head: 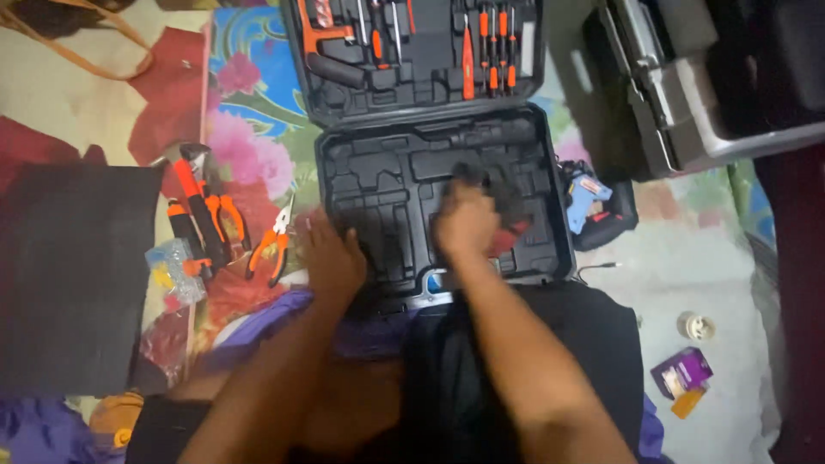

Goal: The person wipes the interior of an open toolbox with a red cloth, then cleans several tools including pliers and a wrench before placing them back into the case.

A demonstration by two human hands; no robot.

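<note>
The right hand (468, 225) has its fingers curled together over a dark, blurred object (507, 206) in the right half of the open black tool case (550, 258); whether they clamp it I cannot tell. The left hand (333, 258) lies flat, fingers apart, on the case's front left corner. The case's lid (412, 60) holds orange-handled tools. On the floor left of the case lie orange pliers (273, 245) and a black mat (73, 275).
</note>
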